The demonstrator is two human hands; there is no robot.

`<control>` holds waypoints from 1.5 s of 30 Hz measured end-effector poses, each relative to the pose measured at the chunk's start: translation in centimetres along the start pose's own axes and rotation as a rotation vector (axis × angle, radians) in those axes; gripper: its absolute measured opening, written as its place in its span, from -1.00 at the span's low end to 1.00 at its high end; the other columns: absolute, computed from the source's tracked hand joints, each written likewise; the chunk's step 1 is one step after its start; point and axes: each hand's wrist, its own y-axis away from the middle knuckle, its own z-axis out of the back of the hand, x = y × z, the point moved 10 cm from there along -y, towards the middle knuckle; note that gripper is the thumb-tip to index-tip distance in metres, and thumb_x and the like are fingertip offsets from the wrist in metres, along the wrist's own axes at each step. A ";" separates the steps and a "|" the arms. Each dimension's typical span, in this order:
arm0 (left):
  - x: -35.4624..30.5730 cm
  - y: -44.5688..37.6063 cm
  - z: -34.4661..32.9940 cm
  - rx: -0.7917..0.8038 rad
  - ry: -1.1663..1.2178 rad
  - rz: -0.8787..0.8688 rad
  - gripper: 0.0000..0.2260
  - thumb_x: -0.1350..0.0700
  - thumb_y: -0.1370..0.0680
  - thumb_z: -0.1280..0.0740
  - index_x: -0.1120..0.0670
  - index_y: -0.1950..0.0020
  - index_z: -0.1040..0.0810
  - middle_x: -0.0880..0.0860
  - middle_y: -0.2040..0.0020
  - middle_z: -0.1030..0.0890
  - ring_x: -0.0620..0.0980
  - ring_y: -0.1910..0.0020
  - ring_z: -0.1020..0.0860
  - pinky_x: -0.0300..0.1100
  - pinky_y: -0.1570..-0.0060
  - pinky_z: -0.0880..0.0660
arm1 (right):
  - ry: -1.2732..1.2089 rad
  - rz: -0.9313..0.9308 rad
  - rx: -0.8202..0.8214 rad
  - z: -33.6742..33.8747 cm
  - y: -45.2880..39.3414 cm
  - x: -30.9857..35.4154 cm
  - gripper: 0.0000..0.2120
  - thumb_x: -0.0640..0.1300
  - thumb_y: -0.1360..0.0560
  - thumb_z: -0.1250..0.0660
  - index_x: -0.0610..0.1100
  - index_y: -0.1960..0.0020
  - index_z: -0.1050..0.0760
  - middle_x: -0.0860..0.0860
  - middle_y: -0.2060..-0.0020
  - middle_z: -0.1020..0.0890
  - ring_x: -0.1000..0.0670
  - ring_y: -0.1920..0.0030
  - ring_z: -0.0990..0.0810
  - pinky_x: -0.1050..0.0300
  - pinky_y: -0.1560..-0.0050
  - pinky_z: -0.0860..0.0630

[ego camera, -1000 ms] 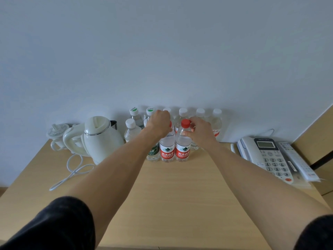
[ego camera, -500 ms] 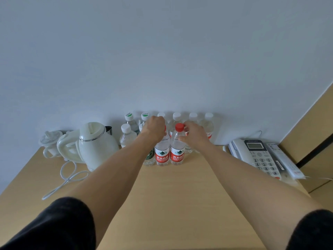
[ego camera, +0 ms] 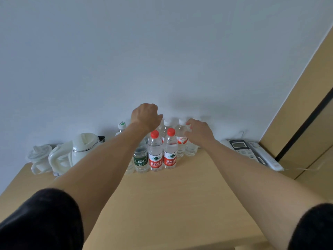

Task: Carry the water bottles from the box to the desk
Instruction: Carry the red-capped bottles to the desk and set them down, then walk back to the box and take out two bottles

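Note:
Two red-capped water bottles (ego camera: pixel 155 150) (ego camera: pixel 169 148) stand side by side on the wooden desk (ego camera: pixel 162 195), in front of a group of several other bottles by the wall. A green-labelled bottle (ego camera: pixel 141 157) stands just left of them. My left hand (ego camera: pixel 146 118) hovers above and behind the left red cap, fingers loosely curled, holding nothing. Lower and to the right, my right hand (ego camera: pixel 198 131) has its fingertips beside a white-capped bottle (ego camera: pixel 181 136) in the back row, with no grip that I can see. No box is in view.
A white electric kettle (ego camera: pixel 81 150) and a white lidded cup (ego camera: pixel 39 156) stand at the desk's back left. A desk phone (ego camera: pixel 239 147) and a remote (ego camera: pixel 264 157) lie at the back right, next to a wooden panel (ego camera: pixel 306 105).
Both hands have let go of the two red-capped bottles, which now stand free on the desk. The left hand rose above them; the right hand shifted right toward the back row.

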 end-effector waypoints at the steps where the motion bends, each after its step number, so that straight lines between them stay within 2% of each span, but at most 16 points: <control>1: -0.2 -0.3 0.4 -0.007 -0.013 -0.008 -0.66 -0.09 -0.64 -0.26 0.11 -0.25 -0.60 0.12 -0.16 -0.63 0.15 -0.16 -0.57 -0.07 -0.01 -0.46 | 0.001 -0.012 -0.016 0.5 0.2 -0.3 -0.60 -0.10 -0.51 -0.35 -0.07 -0.35 -0.50 -0.05 -0.16 -0.61 -0.10 -0.22 -0.54 0.11 -0.06 -0.45; 5: -1.7 -1.3 1.0 0.018 -0.074 -0.078 -0.65 -0.06 -0.65 -0.20 0.09 -0.33 -0.56 0.10 -0.24 -0.60 0.13 -0.27 -0.49 -0.02 -0.21 -0.42 | 0.045 -0.066 -0.067 2.8 1.0 -1.6 -0.60 -0.04 -0.53 -0.34 -0.06 -0.35 -0.48 -0.03 -0.18 -0.61 -0.09 -0.23 -0.53 0.13 -0.03 -0.41; 10: -5.3 -1.4 -0.4 0.093 -0.089 -0.169 -0.62 -0.07 -0.67 -0.14 0.03 -0.42 -0.48 0.09 -0.29 -0.56 0.14 -0.31 -0.45 -0.01 -0.24 -0.38 | 0.124 -0.131 -0.107 5.9 2.7 -3.8 -0.54 0.06 -0.57 -0.31 -0.09 -0.41 -0.42 -0.07 -0.24 -0.59 -0.12 -0.29 -0.50 0.05 -0.13 -0.45; 16: -11.7 0.1 -2.2 0.126 -0.067 -0.290 -0.59 -0.07 -0.68 -0.04 0.01 -0.44 -0.47 0.10 -0.29 -0.55 0.15 -0.29 -0.45 0.02 -0.25 -0.35 | 0.152 -0.241 -0.140 9.5 6.1 -7.3 -0.51 0.12 -0.61 -0.26 -0.08 -0.45 -0.38 -0.08 -0.22 -0.60 -0.13 -0.29 -0.50 0.05 -0.10 -0.43; 20: -16.9 1.8 -2.7 0.136 -0.024 -0.374 -0.57 -0.08 -0.69 -0.02 0.01 -0.47 -0.45 0.09 -0.35 -0.53 0.15 -0.35 -0.43 0.04 -0.32 -0.32 | 0.155 -0.303 -0.172 12.0 8.7 -10.0 -0.51 0.13 -0.61 -0.23 -0.07 -0.46 -0.37 -0.06 -0.26 -0.57 -0.11 -0.28 -0.49 0.09 -0.01 -0.40; 24: -22.7 3.6 -2.7 0.156 0.006 -0.461 -0.57 -0.08 -0.69 -0.02 0.00 -0.49 -0.42 0.09 -0.40 -0.49 0.15 -0.39 -0.40 0.05 -0.37 -0.28 | 0.133 -0.379 -0.211 14.5 11.6 -13.6 -0.52 0.14 -0.60 -0.23 -0.04 -0.45 -0.38 -0.06 -0.27 -0.56 -0.10 -0.22 -0.52 0.08 0.07 -0.41; 28: -29.6 6.2 -2.6 0.157 0.002 -0.548 -0.59 -0.09 -0.69 -0.02 0.00 -0.46 -0.44 0.08 -0.38 -0.50 0.13 -0.38 -0.40 0.04 -0.35 -0.28 | 0.150 -0.470 -0.227 17.3 15.4 -17.9 -0.52 0.17 -0.60 -0.24 -0.04 -0.43 -0.39 -0.07 -0.25 -0.57 -0.12 -0.18 -0.55 0.03 -0.03 -0.53; 31: -35.5 8.9 -2.3 0.153 0.008 -0.626 -0.59 -0.08 -0.69 -0.03 -0.01 -0.45 -0.45 0.07 -0.35 -0.52 0.12 -0.34 -0.42 0.04 -0.32 -0.30 | 0.171 -0.538 -0.249 20.1 19.2 -21.8 -0.61 0.17 -0.59 -0.23 -0.03 -0.31 -0.45 -0.07 -0.18 -0.60 -0.06 0.01 -0.56 0.07 0.17 -0.47; 32: -37.6 9.9 -2.3 0.153 0.015 -0.652 -0.59 -0.07 -0.69 -0.02 0.00 -0.46 -0.44 0.08 -0.34 -0.52 0.12 -0.34 -0.43 0.04 -0.32 -0.30 | 0.182 -0.566 -0.258 21.0 20.7 -23.2 -0.62 0.17 -0.59 -0.21 -0.01 -0.29 -0.45 -0.07 -0.19 -0.60 -0.06 0.01 -0.55 0.08 0.19 -0.43; 35: -44.0 13.5 -2.0 0.161 0.041 -0.724 -0.59 -0.07 -0.69 -0.02 0.02 -0.44 -0.45 0.09 -0.33 -0.53 0.13 -0.32 -0.43 0.06 -0.32 -0.32 | 0.198 -0.644 -0.273 24.2 25.7 -27.4 -0.50 0.22 -0.59 -0.18 0.03 -0.45 -0.36 -0.07 -0.31 -0.54 -0.15 -0.23 -0.52 0.03 0.01 -0.45; 40: -54.4 21.0 -1.5 0.185 0.053 -0.862 -0.59 -0.07 -0.68 -0.02 0.03 -0.41 -0.46 0.12 -0.33 -0.53 0.15 -0.31 -0.45 0.11 -0.32 -0.35 | 0.215 -0.758 -0.311 29.4 34.7 -33.7 -0.44 0.22 -0.61 -0.18 0.00 -0.53 -0.31 -0.04 -0.45 -0.45 -0.16 -0.41 -0.42 -0.04 -0.34 -0.43; 45: -63.7 28.5 -1.0 0.220 0.091 -0.977 -0.57 -0.10 -0.70 0.00 0.02 -0.48 -0.41 0.11 -0.40 -0.48 0.17 -0.39 -0.40 0.13 -0.39 -0.28 | 0.194 -0.863 -0.397 33.5 44.3 -39.1 -0.49 0.17 -0.60 -0.21 -0.01 -0.49 -0.36 -0.06 -0.38 -0.51 -0.14 -0.39 -0.44 -0.02 -0.26 -0.44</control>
